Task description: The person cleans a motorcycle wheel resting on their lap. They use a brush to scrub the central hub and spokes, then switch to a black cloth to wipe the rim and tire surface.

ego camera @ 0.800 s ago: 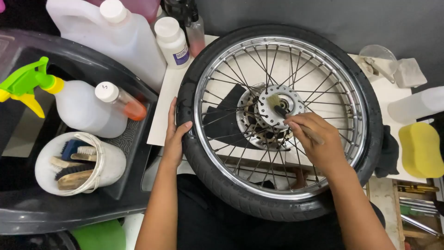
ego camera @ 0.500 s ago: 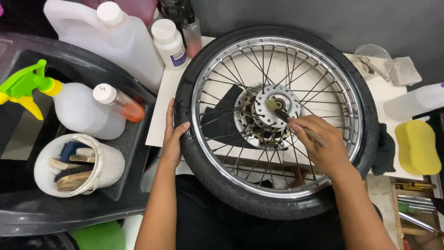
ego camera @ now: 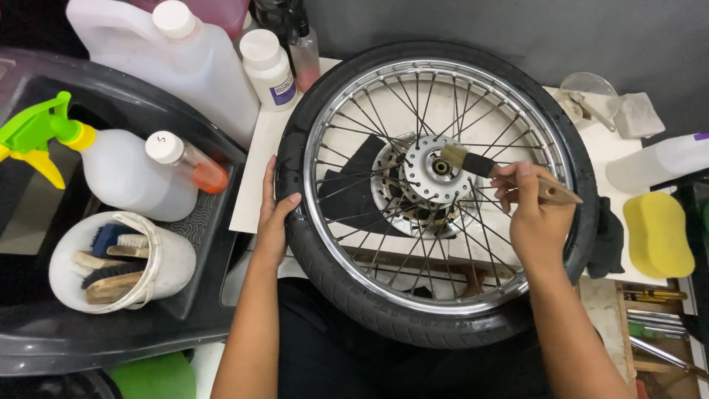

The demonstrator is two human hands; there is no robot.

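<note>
Right now I'm brushing a spoked wheel at the frame's centre.

My right hand [ego camera: 535, 214] grips a wooden-handled brush [ego camera: 502, 174], its bristles touching the hub [ego camera: 436, 174] of the spoked wheel [ego camera: 436, 192], which lies flat on the table [ego camera: 255, 170]. My left hand [ego camera: 273, 214] is spread wide against the tyre's left edge. At lower left a white bucket [ego camera: 166, 258] holds brushes; a yellow sponge [ego camera: 657, 233] sits at far right.
</note>
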